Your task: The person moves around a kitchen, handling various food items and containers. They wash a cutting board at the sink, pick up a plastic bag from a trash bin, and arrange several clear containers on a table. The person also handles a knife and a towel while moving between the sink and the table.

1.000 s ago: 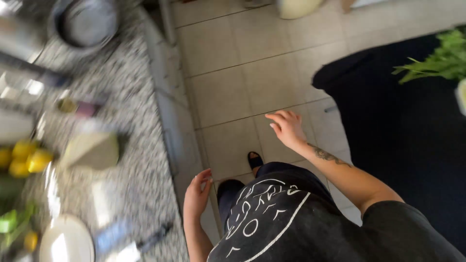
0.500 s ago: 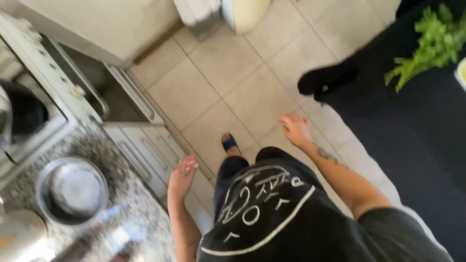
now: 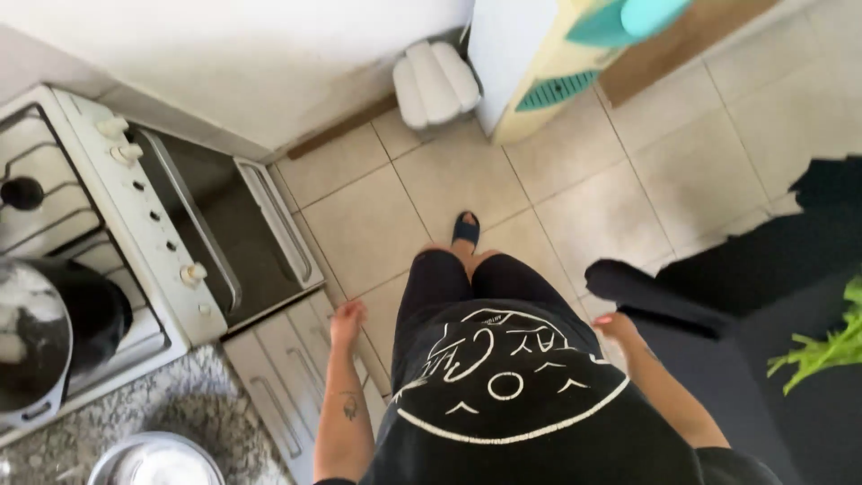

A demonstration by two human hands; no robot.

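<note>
- The person stands on the tiled floor (image 3: 691, 171), looking straight down their own front; both arms hang at the sides and neither hand has hold of anything.
- The left hand (image 3: 347, 323) hangs loose, fingers relaxed and slightly curled, empty. It sits just beside the white cabinet drawers (image 3: 287, 377) under the granite surface (image 3: 206, 422), near but not touching them as far as I can tell.
- The right hand (image 3: 618, 328) is also empty, fingers loosely bent downward. It hangs just beside the edge of a black-covered surface (image 3: 772, 359) on the right, whose corner juts toward the person's leg.
- The nearest thing to either hand is the drawer front with its long handle (image 3: 269, 415), lying left of the left hand, its long axis running near to far along the cabinet. The left hand is clearly the nearer one.
- Farther left stands a white stove (image 3: 135, 207) with its glass oven door (image 3: 224, 238), a dark pot (image 3: 54, 328) on a burner, and a steel bowl (image 3: 157, 462) on the granite at the near edge.
- Green leaves (image 3: 826, 350) lie on the black surface, well apart from the right hand.
- Open room lies ahead: bare tiles between stove and black surface, up to a white folded stool (image 3: 435, 85) and a pale appliance (image 3: 539, 81) at the far wall.
</note>
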